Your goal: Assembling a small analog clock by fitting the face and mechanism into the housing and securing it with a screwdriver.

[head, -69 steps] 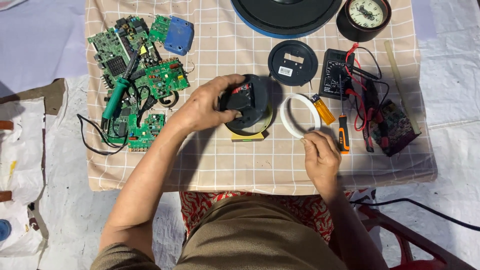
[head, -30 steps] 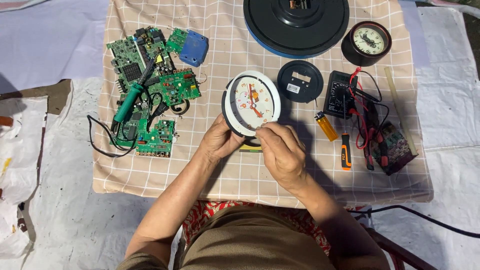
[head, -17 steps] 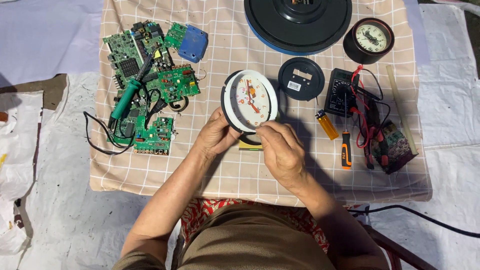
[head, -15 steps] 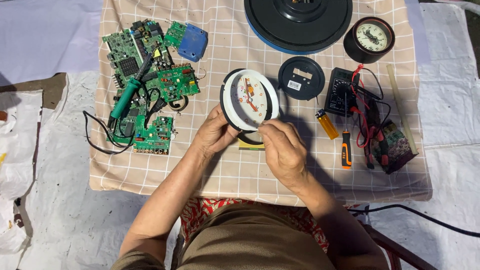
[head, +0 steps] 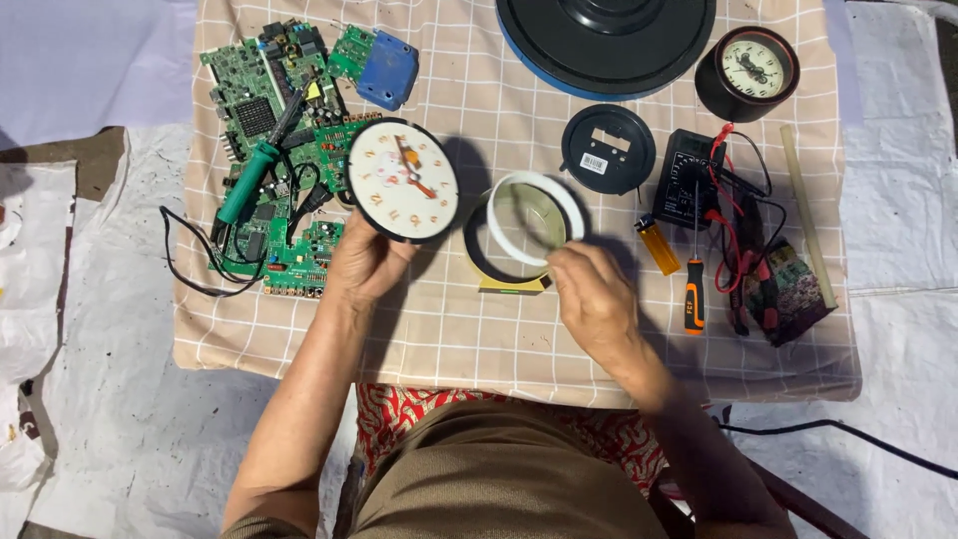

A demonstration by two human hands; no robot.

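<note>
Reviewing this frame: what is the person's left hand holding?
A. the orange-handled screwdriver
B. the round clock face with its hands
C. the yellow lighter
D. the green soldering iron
B. The left hand grips the lower edge of the round clock face and holds it up over the checked cloth, while the right hand holds the white ring.

Two clock faces (head: pixel 403 181) (head: pixel 755 68), one white ring (head: pixel 535 219), one round black back cover (head: pixel 608 149), one lighter (head: pixel 661 244), one screwdriver (head: pixel 694 295), one soldering iron (head: pixel 249 180), one multimeter (head: pixel 685 191), and perhaps four overlapping green circuit boards (head: pixel 264 95).
</note>
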